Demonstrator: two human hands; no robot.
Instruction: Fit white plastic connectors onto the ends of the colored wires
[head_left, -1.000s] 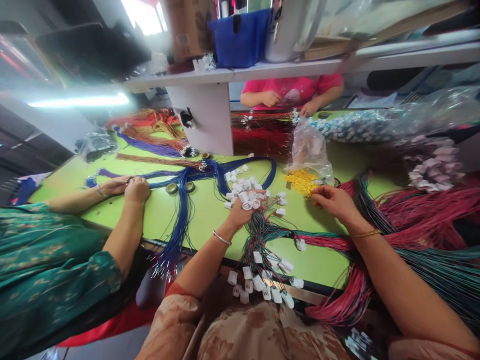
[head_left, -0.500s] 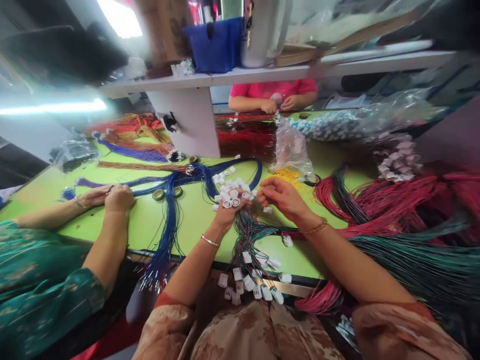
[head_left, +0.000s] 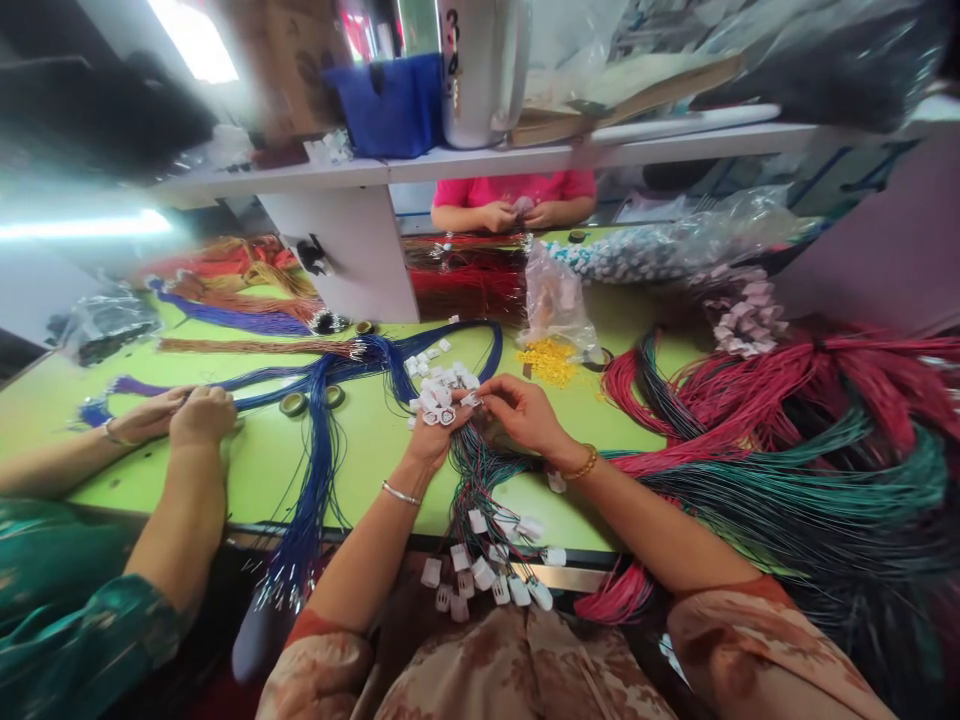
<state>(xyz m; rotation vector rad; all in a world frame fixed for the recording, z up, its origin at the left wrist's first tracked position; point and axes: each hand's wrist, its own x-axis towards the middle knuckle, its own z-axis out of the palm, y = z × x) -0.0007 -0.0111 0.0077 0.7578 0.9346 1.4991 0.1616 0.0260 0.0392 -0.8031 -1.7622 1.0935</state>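
A left hand (head_left: pixel 433 438) curls around white connectors (head_left: pixel 436 402) above a lime-green table (head_left: pixel 266 470) as the right hand (head_left: pixel 525 410) pinches at one. Yellow pieces (head_left: pixel 549 361) lie beyond; farther back, a pink-shirted person (head_left: pixel 551 190) appears beneath a cluttered shelf (head_left: pixel 645 151). The right hand has left the yellow pieces.

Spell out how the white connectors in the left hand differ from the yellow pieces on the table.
The white connectors are larger; the yellow pieces are tiny. The connectors are bunched in the left hand, while the yellow pieces lie in a loose pile by the clear bag. Both are clustered.
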